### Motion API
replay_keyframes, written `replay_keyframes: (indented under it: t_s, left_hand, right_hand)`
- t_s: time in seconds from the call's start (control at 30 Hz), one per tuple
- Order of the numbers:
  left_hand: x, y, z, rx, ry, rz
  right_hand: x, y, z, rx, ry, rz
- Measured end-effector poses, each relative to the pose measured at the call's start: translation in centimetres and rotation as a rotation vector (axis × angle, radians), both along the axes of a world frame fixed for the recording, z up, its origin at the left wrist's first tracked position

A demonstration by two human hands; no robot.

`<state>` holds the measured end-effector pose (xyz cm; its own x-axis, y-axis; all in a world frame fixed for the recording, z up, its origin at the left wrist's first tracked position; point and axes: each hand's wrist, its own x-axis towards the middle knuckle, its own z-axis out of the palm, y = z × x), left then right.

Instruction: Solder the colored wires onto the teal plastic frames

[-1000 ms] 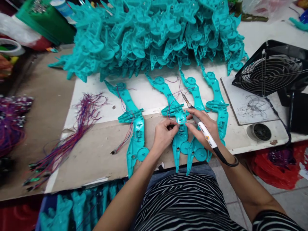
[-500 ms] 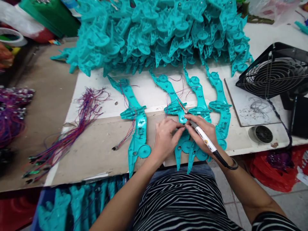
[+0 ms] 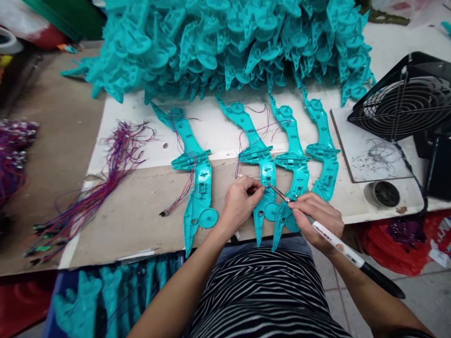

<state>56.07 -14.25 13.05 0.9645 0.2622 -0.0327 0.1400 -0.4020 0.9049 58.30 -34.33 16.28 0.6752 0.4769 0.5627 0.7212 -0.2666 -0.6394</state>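
My right hand [image 3: 319, 218] grips a soldering iron [image 3: 336, 239] with a white and grey handle. Its metal tip meets the small slotted middle of a teal bow-shaped plastic piece [image 3: 266, 166]. Close by on the left, my left hand [image 3: 243, 199] has its fingers pinched at that same spot; what lies between them is too small to make out. Thin red and blue wires [image 3: 240, 145] loop over this piece and run down behind my left fingers. To the left lies another teal piece [image 3: 202, 176] with wires on it; more such pieces [image 3: 296, 176] lie to the right.
A big heap of teal pieces [image 3: 225, 47] fills the back. Bundled wires [image 3: 116, 164] lie at left. At right are a black fan [image 3: 398, 101], a board [image 3: 355, 159] with wire scraps, and a small round tin [image 3: 369, 197]. Below the table edge sit more teal parts [image 3: 105, 295].
My right hand has moved right and down, swinging the iron's tip from the upper part of the piece down to its middle slot. My left hand stays pinched there. The view has shifted slightly.
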Motion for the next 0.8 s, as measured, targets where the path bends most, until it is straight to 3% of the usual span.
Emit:
replay_keyframes:
  t_s: [0.6,0.8]
  left_hand:
    - [0.1,0.2,0.1,0.011,0.017,-0.034]
    - [0.2,0.1,0.2,-0.003,0.022,-0.012]
  right_hand:
    - [-0.2,-0.4,-0.5,-0.065,-0.089,0.089]
    - [0.1,-1.1,-0.2,-0.029,-0.108,0.02]
